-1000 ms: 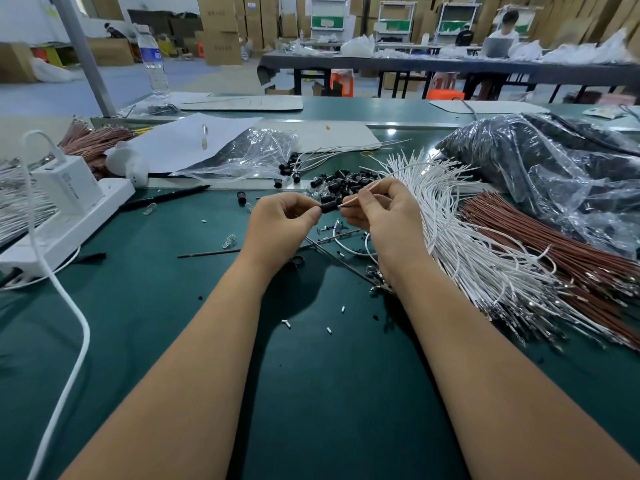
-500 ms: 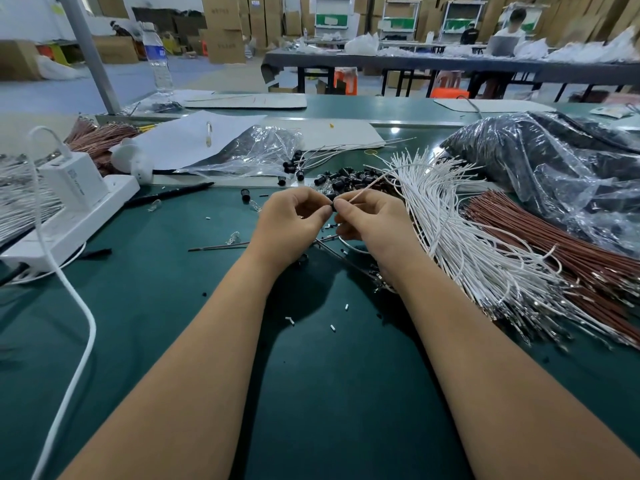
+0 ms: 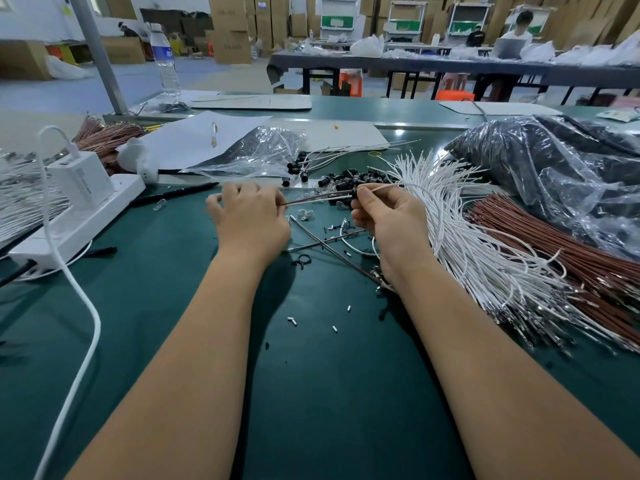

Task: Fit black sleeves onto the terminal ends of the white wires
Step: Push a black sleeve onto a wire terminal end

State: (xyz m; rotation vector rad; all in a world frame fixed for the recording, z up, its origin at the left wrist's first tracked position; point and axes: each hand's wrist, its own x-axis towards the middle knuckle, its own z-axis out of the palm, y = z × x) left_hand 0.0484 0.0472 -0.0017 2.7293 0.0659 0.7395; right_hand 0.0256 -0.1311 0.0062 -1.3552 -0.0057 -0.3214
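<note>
Nearest the camera, both forearms are reaching out over the green table mat (image 3: 311, 393), where small white and black scraps are lying loose. The left hand (image 3: 249, 216) is curling its fingers round the end of a thin wire (image 3: 311, 199), and the right hand (image 3: 388, 216) is pinching a black sleeve (image 3: 354, 195) at the wire's other end between thumb and forefinger. The wire is running almost level, left to right, its long axis crossing between the hands, with a white tail curving away past the right thumb. Half a second ago the hands were touching at the fingertips; now they are standing apart with the wire stretched between them.

Just beyond the right hand a loose heap of black sleeves (image 3: 349, 178) is sitting on the mat beside the fanned bundle of white wires (image 3: 467, 244), with brown wires (image 3: 554, 244) further right. Farther back, a clear plastic bag (image 3: 263, 154) is lying crumpled, its contents unclear, and a large plastic bag (image 3: 554, 168) is holding dark material that cannot be made out.
</note>
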